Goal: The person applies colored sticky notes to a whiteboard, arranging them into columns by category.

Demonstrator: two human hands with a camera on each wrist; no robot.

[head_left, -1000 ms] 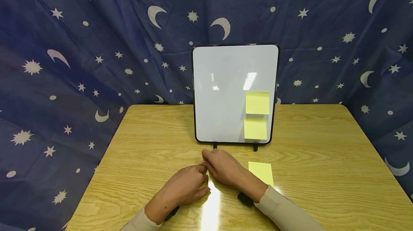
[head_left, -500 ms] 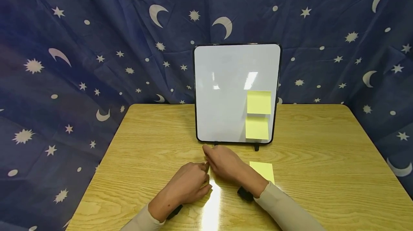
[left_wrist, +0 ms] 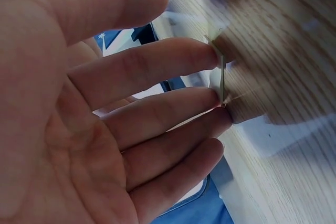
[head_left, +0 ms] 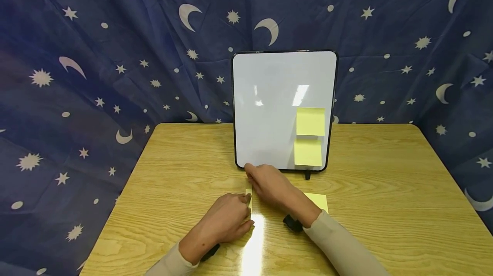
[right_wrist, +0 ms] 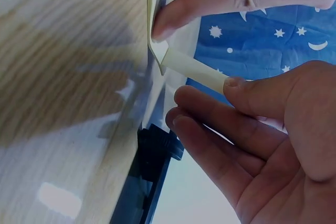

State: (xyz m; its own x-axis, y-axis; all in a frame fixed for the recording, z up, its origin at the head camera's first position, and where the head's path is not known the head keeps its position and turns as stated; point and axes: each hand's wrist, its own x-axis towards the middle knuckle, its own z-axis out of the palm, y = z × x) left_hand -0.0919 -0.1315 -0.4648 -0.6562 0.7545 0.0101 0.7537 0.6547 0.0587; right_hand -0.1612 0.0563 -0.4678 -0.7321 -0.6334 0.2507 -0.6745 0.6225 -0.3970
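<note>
Two-thirds up my left hand (head_left: 227,218), its fairly straight fingertips press a thin pale-yellow sticky pad (left_wrist: 222,80), seen edge-on against the table in the left wrist view. Between both hands a narrow part of it shows in the head view. My right hand (head_left: 271,184), nearer the whiteboard, pinches the end of a pale-yellow paper strip (right_wrist: 194,70) at the thumb tip. The strip's other end still meets the pad in the right wrist view. Square yellow sticky notes are nearby: an upper note (head_left: 310,121) and a lower note (head_left: 308,152) on the whiteboard.
The black-framed whiteboard (head_left: 269,96) stands upright on small black feet at the middle of the wooden table (head_left: 185,160). Another yellow sticky note (head_left: 319,201) lies on the table, partly behind the right forearm. A blue curtain (head_left: 115,45) with moons and stars hangs behind.
My right hand has moved away toward the whiteboard, widening the gap from the left hand. More yellow paper shows between them. The left hand stays almost in place.
</note>
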